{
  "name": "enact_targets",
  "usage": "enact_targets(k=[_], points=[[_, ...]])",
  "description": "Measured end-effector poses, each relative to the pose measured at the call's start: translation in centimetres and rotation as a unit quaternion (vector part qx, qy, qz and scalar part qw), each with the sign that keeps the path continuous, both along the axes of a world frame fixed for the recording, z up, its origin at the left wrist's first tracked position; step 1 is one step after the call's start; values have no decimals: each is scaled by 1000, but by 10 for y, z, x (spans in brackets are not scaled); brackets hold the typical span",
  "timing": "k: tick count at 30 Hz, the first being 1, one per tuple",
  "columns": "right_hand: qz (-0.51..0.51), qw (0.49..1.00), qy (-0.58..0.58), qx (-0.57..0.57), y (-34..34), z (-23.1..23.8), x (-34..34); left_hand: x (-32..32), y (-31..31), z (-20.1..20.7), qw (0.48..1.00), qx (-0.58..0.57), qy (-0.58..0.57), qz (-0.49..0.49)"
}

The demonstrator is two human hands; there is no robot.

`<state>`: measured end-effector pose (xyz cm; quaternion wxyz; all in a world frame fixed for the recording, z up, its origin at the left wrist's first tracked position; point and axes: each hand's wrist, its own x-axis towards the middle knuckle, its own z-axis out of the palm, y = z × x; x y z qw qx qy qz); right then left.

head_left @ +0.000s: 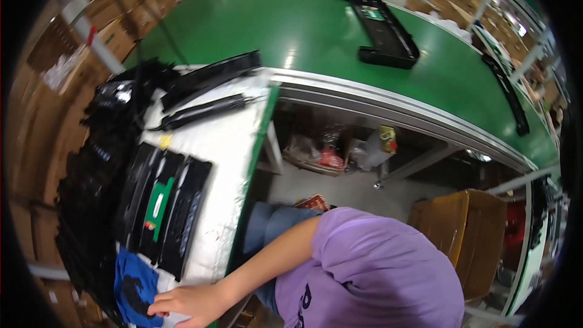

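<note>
My right hand [193,305] reaches down at the lower left, over a blue cloth or bag [124,273] with a dark patch [135,294] on it. Its fingertips are at the edge of the dark patch; the thumb side is cut by the picture's lower edge. A pale gap shows between the fingers, and nothing held is visible. Just beyond lies a black plastic housing [193,206] with a long green circuit board [159,206] in its middle. My left hand is out of view.
These things lie on a white-topped bench [234,146]. Black parts [91,206] are heaped along its left side; long black housings [212,79] lie at its far end. A green conveyor table [291,30] carries another black housing [388,36]. A cardboard box [467,231] stands at right.
</note>
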<state>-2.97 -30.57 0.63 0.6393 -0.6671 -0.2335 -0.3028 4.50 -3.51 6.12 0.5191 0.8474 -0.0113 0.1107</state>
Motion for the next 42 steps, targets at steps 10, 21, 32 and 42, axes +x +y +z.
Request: enact_targets(k=[10, 21, 32, 42], points=[[-226, 948, 63, 215, -89, 10, -70, -54, -250, 11, 898, 68, -157, -405], [-280, 940, 98, 166, -135, -23, -88, -65, -276, -26, 872, 122, -260, -398], [-272, 945, 132, 128, -131, -27, -90, -77, -280, -20, 813, 3, -271, -516], [-321, 930, 164, 70, -125, -30, -90, -57, -266, -35, 818, 12, -270, -508]])
